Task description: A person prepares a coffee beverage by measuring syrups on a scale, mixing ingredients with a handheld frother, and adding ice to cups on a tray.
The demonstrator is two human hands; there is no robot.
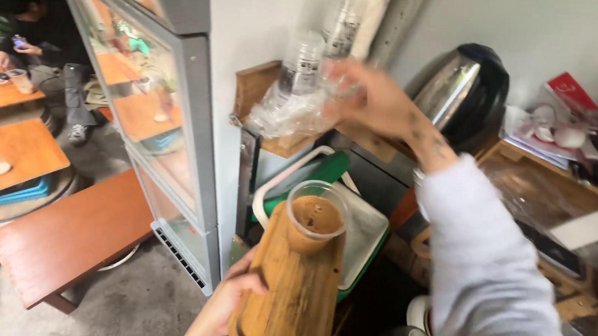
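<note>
my left hand (223, 303) holds the wooden board (293, 288) at six o'clock, with the brown drink cup (316, 217) on top. my right hand (374, 101) grabs the clear cup stack (302, 82) at twelve o'clock. i think a cup needs a gentle pull.

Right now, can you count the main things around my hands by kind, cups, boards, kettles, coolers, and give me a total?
Clear plastic cup of brown drink, standing on the board: 1
Long wooden serving board, held by the left hand: 1
Bagged sleeves of clear plastic cups, reached by the right hand: 2
Steel and black kettle: 1
Green and white cooler box: 1
Total: 6
</note>
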